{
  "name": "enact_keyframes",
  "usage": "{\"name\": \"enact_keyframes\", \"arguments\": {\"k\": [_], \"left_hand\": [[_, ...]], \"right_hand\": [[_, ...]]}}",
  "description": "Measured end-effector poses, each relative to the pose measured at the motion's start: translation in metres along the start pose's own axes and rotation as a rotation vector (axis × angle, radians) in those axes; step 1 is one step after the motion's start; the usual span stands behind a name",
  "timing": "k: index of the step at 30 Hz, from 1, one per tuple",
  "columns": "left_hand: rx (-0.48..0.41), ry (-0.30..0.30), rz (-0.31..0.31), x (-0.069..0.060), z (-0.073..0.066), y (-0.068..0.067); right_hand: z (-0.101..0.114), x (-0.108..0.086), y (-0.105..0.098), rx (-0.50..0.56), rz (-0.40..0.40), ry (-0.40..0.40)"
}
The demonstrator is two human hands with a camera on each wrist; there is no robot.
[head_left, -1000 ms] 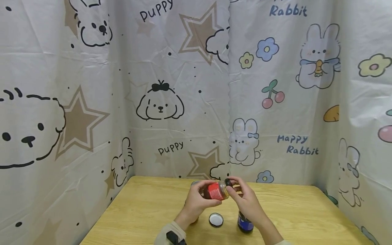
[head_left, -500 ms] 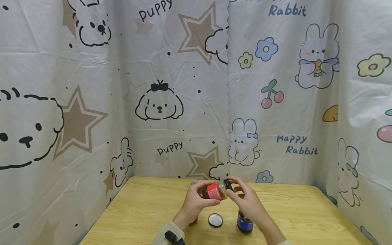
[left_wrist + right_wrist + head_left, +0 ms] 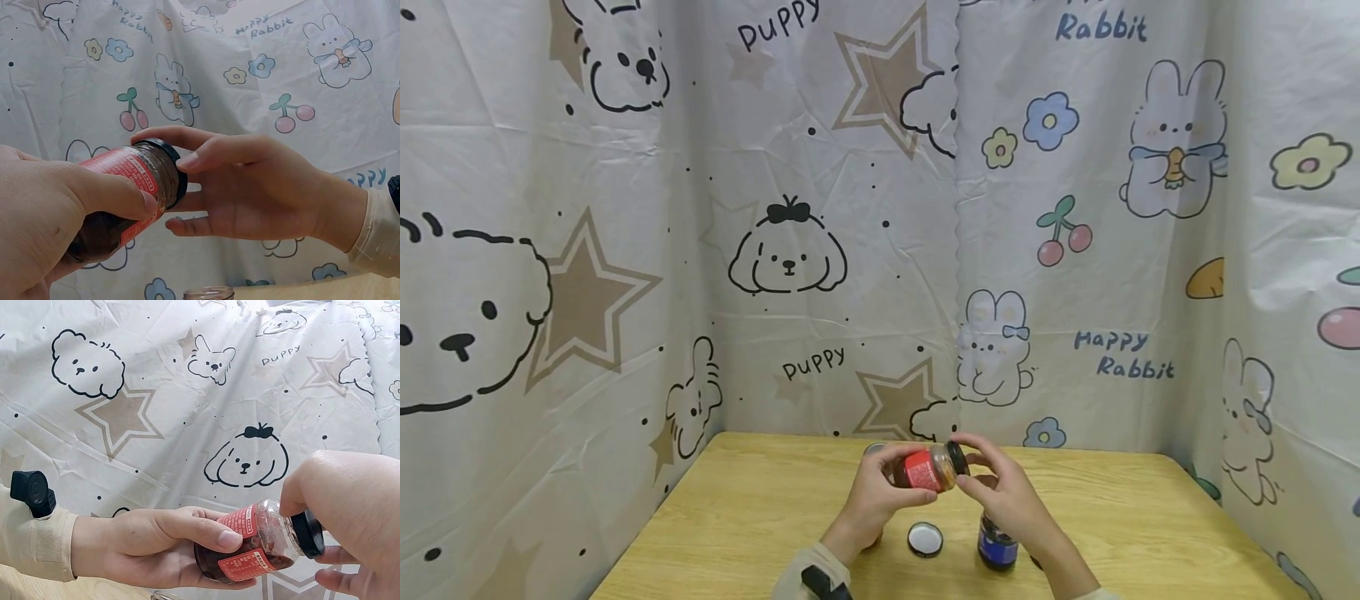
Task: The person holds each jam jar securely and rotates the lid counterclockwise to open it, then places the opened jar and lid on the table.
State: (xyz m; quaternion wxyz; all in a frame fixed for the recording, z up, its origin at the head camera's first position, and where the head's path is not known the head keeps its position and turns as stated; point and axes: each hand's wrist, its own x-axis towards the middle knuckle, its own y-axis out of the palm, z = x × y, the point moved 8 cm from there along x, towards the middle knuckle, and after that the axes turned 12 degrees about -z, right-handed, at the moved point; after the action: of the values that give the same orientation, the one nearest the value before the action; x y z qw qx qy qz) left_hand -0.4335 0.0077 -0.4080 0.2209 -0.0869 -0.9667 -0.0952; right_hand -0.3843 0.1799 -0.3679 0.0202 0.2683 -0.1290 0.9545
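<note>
Two hands share one jar above the table (image 3: 760,521); the left hand (image 3: 868,504) is wrapped around the body of the red-labelled jar (image 3: 922,470), its thumb lying along the near side; the right hand (image 3: 1006,493) has a narrow grip, finger and thumb pinching the rim of the black lid (image 3: 958,458) at the jar's mouth; the jar is held in the air between the palms, tipped over towards its side, with the lid end pointing to the right hand and a little higher than the base; dark contents show through the glass below the label; on the table beneath, a loose lid (image 3: 925,540) lies with its pale inside facing up; a blue-labelled jar (image 3: 997,547) stands upright near it, partly covered by the right hand; a round rim (image 3: 875,448) peeps out behind the left hand, too hidden to tell what it belongs to; a curtain (image 3: 850,250) printed with puppies, rabbits, stars and flowers hangs behind the table; a pale sleeve (image 3: 793,573) covers the left forearm.
</note>
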Motion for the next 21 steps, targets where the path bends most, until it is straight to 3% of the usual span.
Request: {"name": "enact_keyframes", "arguments": {"k": [12, 21], "left_hand": [[0.000, -0.025, -0.001, 0.0005, 0.0003, -0.0008], [0.000, -0.024, 0.001, 0.0000, 0.0014, -0.0004]], "right_hand": [[0.0073, 0.0003, 0.0011, 0.034, 0.023, -0.109], [0.0023, 0.0005, 0.0021, 0.058, -0.012, -0.109]]}}
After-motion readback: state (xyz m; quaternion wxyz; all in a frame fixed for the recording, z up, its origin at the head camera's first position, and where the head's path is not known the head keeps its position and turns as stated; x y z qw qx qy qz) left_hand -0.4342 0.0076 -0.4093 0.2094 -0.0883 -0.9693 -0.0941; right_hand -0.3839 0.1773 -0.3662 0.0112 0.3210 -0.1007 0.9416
